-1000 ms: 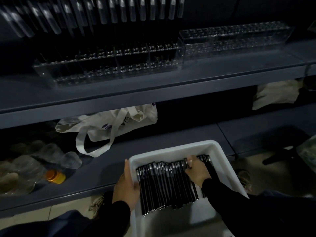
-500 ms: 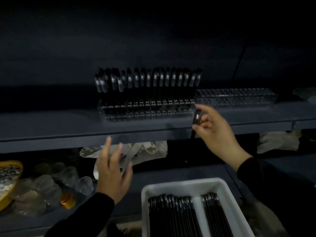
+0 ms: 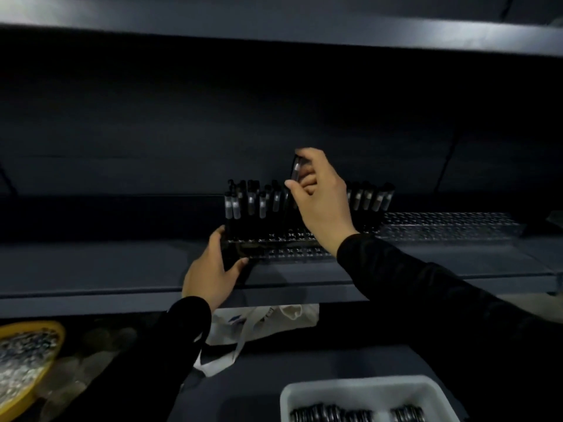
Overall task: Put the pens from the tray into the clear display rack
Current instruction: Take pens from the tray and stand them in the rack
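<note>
The right hand (image 3: 320, 202) covers the middle of the row of pens (image 3: 253, 202) standing in the clear display rack (image 3: 292, 254). Below both hands, the white tray (image 3: 359, 391) is cut off by the bottom edge. A yellow bowl (image 3: 36, 330) down-left of the left hand (image 3: 213, 275) runs off the left edge, its contents too blurred to tell.

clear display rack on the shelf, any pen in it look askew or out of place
Only one: the black pen pinched in the right hand leans left above the clear display rack, not seated yet. The black pens standing in it look upright.
</note>
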### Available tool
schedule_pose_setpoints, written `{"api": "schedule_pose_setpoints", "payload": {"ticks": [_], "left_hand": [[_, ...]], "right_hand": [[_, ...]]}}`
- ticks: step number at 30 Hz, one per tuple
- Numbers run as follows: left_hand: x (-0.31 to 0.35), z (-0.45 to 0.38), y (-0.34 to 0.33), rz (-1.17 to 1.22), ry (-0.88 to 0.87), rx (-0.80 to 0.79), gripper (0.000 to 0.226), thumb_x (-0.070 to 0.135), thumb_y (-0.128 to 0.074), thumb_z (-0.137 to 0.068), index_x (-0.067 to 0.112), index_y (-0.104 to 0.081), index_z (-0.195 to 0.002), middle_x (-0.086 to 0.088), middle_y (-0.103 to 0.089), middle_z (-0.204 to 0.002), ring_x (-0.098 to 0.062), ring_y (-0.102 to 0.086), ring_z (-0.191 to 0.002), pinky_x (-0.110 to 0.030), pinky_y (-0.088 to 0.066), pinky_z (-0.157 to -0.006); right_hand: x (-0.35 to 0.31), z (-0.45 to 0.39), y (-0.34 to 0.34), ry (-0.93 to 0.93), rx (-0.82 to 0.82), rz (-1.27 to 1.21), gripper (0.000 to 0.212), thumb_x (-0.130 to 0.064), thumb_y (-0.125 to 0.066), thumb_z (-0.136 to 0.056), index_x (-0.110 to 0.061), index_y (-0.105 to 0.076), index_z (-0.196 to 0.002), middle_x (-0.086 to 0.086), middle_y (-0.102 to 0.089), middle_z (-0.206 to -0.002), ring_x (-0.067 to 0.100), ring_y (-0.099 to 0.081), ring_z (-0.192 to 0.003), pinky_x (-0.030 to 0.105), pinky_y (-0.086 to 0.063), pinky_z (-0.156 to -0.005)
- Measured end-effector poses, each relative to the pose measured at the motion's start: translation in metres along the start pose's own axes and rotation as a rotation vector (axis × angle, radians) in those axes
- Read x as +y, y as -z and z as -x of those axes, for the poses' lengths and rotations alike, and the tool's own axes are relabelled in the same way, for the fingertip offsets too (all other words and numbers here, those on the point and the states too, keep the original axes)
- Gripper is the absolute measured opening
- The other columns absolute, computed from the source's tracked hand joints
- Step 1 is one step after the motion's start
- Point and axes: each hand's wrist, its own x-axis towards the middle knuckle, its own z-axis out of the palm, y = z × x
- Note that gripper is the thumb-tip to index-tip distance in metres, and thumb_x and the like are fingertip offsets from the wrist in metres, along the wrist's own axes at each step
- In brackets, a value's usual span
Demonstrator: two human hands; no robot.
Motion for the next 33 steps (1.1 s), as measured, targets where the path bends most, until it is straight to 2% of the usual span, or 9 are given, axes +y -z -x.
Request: {"api": "schedule_pose_setpoints", "payload": {"ticks": [4,8,11,13,17,23,26,29,33], "left_hand": [[-0.001,0.001,-0.001,0.004,-0.016,0.021,0.073,0.041,-0.062,-0.090,0.033,-0.016,-0.146,0.003,-0.057,-0.134,-0.020,-0.062,-0.107,-0.034,-0.052,-0.080],[-0.001,0.002,-0.001,-0.006,-0.027,0.033,0.073,0.041,-0.061,-0.091,0.031,-0.016,-0.147,0.002,-0.057,-0.133,-0.020,-0.062,-0.106,-0.031,-0.050,-0.077],[-0.001,0.002,-0.002,-0.018,-0.032,0.043,0.073,0.041,-0.061,-0.091,0.029,-0.016,-0.147,0.001,-0.058,-0.133,-0.021,-0.062,-0.107,-0.028,-0.048,-0.075],[-0.001,0.002,-0.003,-0.028,-0.038,0.053,0.073,0.041,-0.061,-0.090,0.028,-0.017,-0.147,0.001,-0.059,-0.131,-0.021,-0.062,-0.107,-0.027,-0.046,-0.074],[0.000,0.002,-0.004,-0.038,-0.030,0.063,0.072,0.041,-0.061,-0.090,0.028,-0.018,-0.146,0.000,-0.060,-0.130,-0.023,-0.063,-0.104,-0.030,-0.048,-0.074],[0.000,0.002,-0.003,-0.035,-0.030,0.054,0.072,0.042,-0.061,-0.090,0.029,-0.017,-0.146,-0.002,-0.062,-0.127,-0.024,-0.063,-0.104,-0.033,-0.049,-0.075],[0.001,0.003,-0.003,-0.033,-0.037,0.048,0.072,0.041,-0.061,-0.090,0.028,-0.017,-0.146,-0.001,-0.062,-0.127,-0.024,-0.063,-0.103,-0.031,-0.048,-0.074],[0.000,0.002,-0.004,-0.032,-0.047,0.054,0.072,0.041,-0.061,-0.090,0.028,-0.017,-0.146,-0.001,-0.063,-0.125,-0.024,-0.064,-0.103,-0.033,-0.050,-0.074],[-0.002,0.001,-0.005,-0.044,-0.042,0.051,0.074,0.041,-0.060,-0.091,0.027,-0.015,-0.148,-0.002,-0.064,-0.123,-0.024,-0.065,-0.098,-0.033,-0.050,-0.072]], "right_hand": [[0.006,-0.002,-0.015,0.014,0.000,0.007,0.042,-0.016,-0.059,-0.094,-0.025,-0.043,-0.132,-0.005,-0.050,-0.104,0.013,-0.054,-0.088,0.026,-0.050,-0.079],[0.012,0.003,-0.027,0.034,-0.092,0.060,0.036,-0.013,-0.059,-0.094,-0.021,-0.048,-0.127,-0.009,-0.044,-0.107,0.011,-0.052,-0.085,0.025,-0.050,-0.082],[0.020,0.012,-0.032,0.086,-0.162,0.121,0.027,-0.011,-0.057,-0.095,-0.017,-0.054,-0.121,-0.010,-0.042,-0.106,0.005,-0.047,-0.082,0.017,-0.045,-0.080],[0.023,0.015,-0.031,0.067,-0.211,0.110,0.035,-0.010,-0.054,-0.096,-0.018,-0.052,-0.130,-0.009,-0.044,-0.103,0.003,-0.047,-0.081,0.009,-0.041,-0.077],[0.024,0.015,-0.022,0.004,-0.285,0.107,0.046,-0.007,-0.052,-0.097,-0.021,-0.043,-0.140,-0.005,-0.049,-0.103,0.006,-0.049,-0.081,0.012,-0.041,-0.073],[0.018,0.012,-0.020,0.044,-0.222,0.105,0.032,-0.004,-0.052,-0.096,-0.014,-0.054,-0.126,-0.007,-0.044,-0.102,0.004,-0.048,-0.081,0.010,-0.040,-0.075],[0.017,0.010,-0.020,0.056,-0.180,0.101,0.024,-0.003,-0.052,-0.096,-0.010,-0.058,-0.118,-0.008,-0.045,-0.102,0.006,-0.049,-0.085,0.015,-0.044,-0.081],[0.015,0.007,-0.021,0.034,-0.172,0.101,0.021,-0.005,-0.052,-0.096,-0.010,-0.059,-0.115,-0.007,-0.048,-0.100,0.008,-0.050,-0.088,0.020,-0.046,-0.083],[0.013,0.006,-0.021,-0.003,-0.164,0.081,0.021,-0.006,-0.054,-0.095,-0.012,-0.060,-0.114,-0.006,-0.050,-0.100,0.009,-0.051,-0.087,0.017,-0.046,-0.082]]}}
